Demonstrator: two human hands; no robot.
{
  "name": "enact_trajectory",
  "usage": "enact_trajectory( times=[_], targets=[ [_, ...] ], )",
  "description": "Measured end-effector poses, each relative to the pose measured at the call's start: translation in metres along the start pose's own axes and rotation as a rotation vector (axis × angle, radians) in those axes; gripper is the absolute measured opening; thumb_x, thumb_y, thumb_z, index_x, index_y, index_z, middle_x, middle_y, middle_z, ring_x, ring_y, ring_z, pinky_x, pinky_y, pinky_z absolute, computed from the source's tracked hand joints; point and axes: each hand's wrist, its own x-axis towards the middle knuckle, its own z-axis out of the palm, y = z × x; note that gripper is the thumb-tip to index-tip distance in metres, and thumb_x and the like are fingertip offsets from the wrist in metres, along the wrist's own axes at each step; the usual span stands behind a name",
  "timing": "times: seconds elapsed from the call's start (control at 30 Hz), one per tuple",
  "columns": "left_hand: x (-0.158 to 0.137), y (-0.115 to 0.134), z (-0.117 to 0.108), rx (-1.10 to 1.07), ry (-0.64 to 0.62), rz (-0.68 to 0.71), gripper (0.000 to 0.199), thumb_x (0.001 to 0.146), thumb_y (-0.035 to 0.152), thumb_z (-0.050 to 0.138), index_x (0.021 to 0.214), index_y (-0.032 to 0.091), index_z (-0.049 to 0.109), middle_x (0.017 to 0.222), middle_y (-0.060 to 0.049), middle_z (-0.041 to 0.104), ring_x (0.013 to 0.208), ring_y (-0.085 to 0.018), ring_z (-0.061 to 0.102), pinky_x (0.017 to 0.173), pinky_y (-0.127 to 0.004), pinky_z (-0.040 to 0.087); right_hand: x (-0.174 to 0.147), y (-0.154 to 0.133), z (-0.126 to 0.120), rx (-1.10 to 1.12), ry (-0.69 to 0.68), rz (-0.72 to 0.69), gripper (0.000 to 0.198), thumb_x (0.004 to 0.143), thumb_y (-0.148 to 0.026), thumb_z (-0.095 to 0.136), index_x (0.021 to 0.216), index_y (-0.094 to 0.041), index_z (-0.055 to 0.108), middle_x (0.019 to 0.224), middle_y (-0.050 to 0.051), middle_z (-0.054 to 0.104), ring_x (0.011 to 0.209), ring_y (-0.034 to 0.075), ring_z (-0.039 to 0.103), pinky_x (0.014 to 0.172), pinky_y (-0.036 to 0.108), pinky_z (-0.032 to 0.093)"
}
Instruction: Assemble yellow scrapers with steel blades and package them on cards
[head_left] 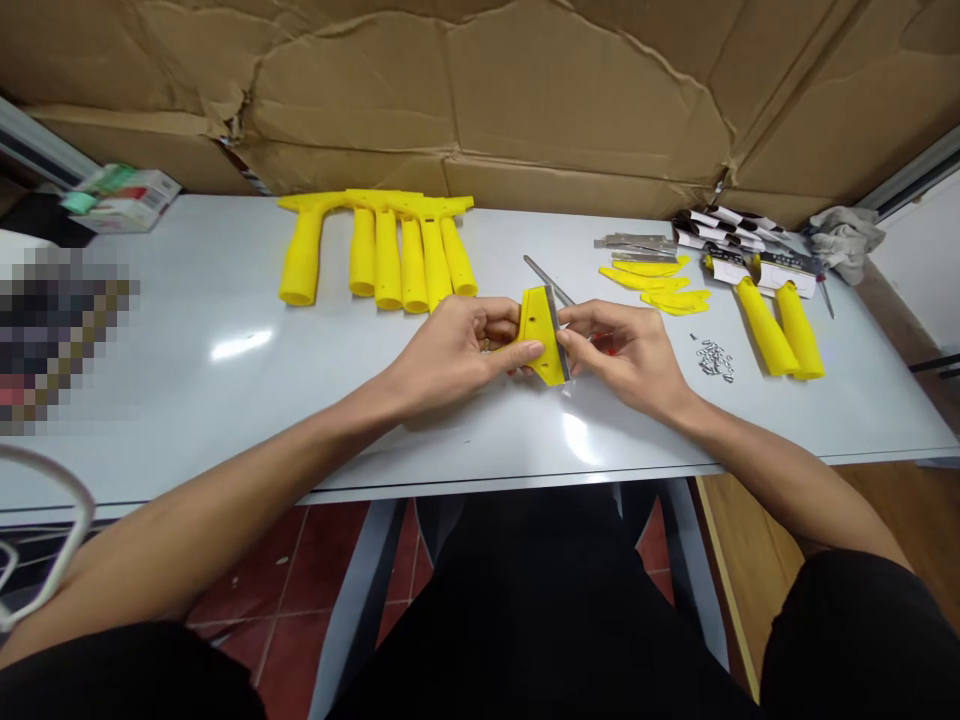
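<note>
My left hand (480, 345) is closed on a yellow plastic scraper (537, 325), thumb across its face, above the front half of the table. Along the scraper's right edge runs a thin grey metal blade (559, 335). The fingers of my right hand (619, 350) pinch that blade from the right side. Behind both hands, the metal shaft of a tool (547, 278) points up and left. A red part shows between my right fingers, mostly hidden, perhaps that tool's handle.
Yellow scraper handles (390, 250) lie in a row at the back left. On the right are loose metal blades (637, 243), flat yellow plates (675, 300), a pile of small screws (715, 361) and two scrapers (780, 330) with dark blade covers. A grey cloth (847, 243) sits in the far corner.
</note>
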Motion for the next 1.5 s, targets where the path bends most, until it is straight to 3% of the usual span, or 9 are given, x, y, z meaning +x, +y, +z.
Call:
enact_trajectory(
  times=[0.3, 0.4, 0.5, 0.67, 0.8, 0.93, 1.1, 1.37, 1.5],
  targets=[
    [0.001, 0.000, -0.001, -0.011, 0.021, -0.015, 0.029, 0.085, 0.046, 0.078, 0.095, 0.018, 0.076, 0.095, -0.004, 0.078, 0.086, -0.018, 0.074, 0.079, -0.027, 0.062, 0.002, 0.005, 0.003, 0.079, 0.025, 0.033, 0.040, 0.092, -0.050, 0.070, 0.112, -0.016, 0.076, 0.086, 0.003, 0.074, 0.066, 0.007, 0.067, 0.063, 0.020, 0.057],
    [0.001, 0.004, -0.003, -0.058, 0.004, -0.015, 0.029, 0.087, 0.046, 0.076, 0.098, 0.019, 0.077, 0.098, -0.004, 0.078, 0.089, -0.019, 0.075, 0.081, -0.027, 0.062, 0.003, 0.004, 0.000, 0.136, -0.086, 0.078, 0.047, 0.086, -0.051, 0.077, 0.116, -0.016, 0.074, 0.094, 0.004, 0.076, 0.073, 0.010, 0.071, 0.066, 0.021, 0.059],
    [0.000, 0.009, -0.005, -0.066, -0.001, 0.001, 0.030, 0.089, 0.048, 0.073, 0.098, 0.020, 0.076, 0.096, -0.005, 0.077, 0.089, -0.019, 0.074, 0.080, -0.028, 0.061, 0.003, 0.000, -0.002, 0.212, -0.186, 0.147, 0.049, 0.083, -0.052, 0.079, 0.112, -0.012, 0.072, 0.089, 0.006, 0.077, 0.077, 0.015, 0.076, 0.067, 0.023, 0.061],
    [-0.001, 0.009, -0.006, 0.073, 0.014, 0.048, 0.036, 0.094, 0.054, 0.065, 0.094, 0.018, 0.072, 0.093, -0.004, 0.075, 0.084, -0.017, 0.073, 0.073, -0.025, 0.057, -0.002, -0.006, -0.001, 0.159, -0.152, 0.138, 0.041, 0.086, -0.048, 0.078, 0.102, -0.012, 0.072, 0.086, 0.006, 0.077, 0.072, 0.015, 0.076, 0.065, 0.022, 0.059],
    [-0.003, 0.009, -0.009, 0.167, -0.030, 0.047, 0.030, 0.095, 0.049, 0.065, 0.090, 0.020, 0.070, 0.082, 0.001, 0.072, 0.071, -0.013, 0.070, 0.065, -0.021, 0.051, -0.005, -0.005, 0.000, 0.117, -0.137, 0.124, 0.036, 0.087, -0.046, 0.078, 0.101, -0.013, 0.073, 0.085, 0.004, 0.077, 0.072, 0.013, 0.075, 0.066, 0.021, 0.058],
    [-0.004, 0.013, -0.009, 0.259, -0.015, 0.036, 0.028, 0.097, 0.043, 0.061, 0.082, 0.020, 0.068, 0.069, 0.003, 0.067, 0.062, -0.011, 0.063, 0.060, -0.020, 0.046, -0.006, -0.001, 0.001, 0.093, -0.119, 0.100, 0.037, 0.087, -0.048, 0.077, 0.104, -0.015, 0.072, 0.085, 0.003, 0.076, 0.072, 0.011, 0.072, 0.071, 0.023, 0.060],
    [-0.004, 0.016, -0.005, 0.252, -0.009, 0.077, 0.030, 0.095, 0.039, 0.060, 0.075, 0.019, 0.069, 0.069, 0.002, 0.068, 0.064, -0.011, 0.061, 0.061, -0.021, 0.046, -0.003, -0.001, 0.000, 0.073, -0.163, 0.104, 0.041, 0.086, -0.053, 0.077, 0.100, -0.016, 0.066, 0.088, 0.002, 0.074, 0.076, 0.009, 0.067, 0.070, 0.021, 0.055],
    [-0.008, 0.016, 0.003, 0.182, -0.022, 0.088, 0.036, 0.099, 0.039, 0.058, 0.071, 0.018, 0.066, 0.065, 0.002, 0.067, 0.060, -0.010, 0.059, 0.061, -0.021, 0.046, -0.006, -0.007, 0.000, 0.000, -0.099, 0.050, 0.048, 0.089, -0.057, 0.073, 0.078, -0.015, 0.053, 0.063, -0.003, 0.051, 0.057, 0.003, 0.041, 0.054, 0.019, 0.033],
    [-0.009, 0.017, 0.003, 0.175, -0.023, 0.111, 0.033, 0.098, 0.039, 0.061, 0.074, 0.018, 0.067, 0.069, 0.002, 0.069, 0.064, -0.010, 0.061, 0.062, -0.020, 0.046, -0.008, -0.010, -0.002, 0.015, -0.111, 0.031, 0.047, 0.089, -0.058, 0.073, 0.082, -0.015, 0.058, 0.073, 0.000, 0.061, 0.065, 0.005, 0.050, 0.059, 0.019, 0.042]
  ],
)
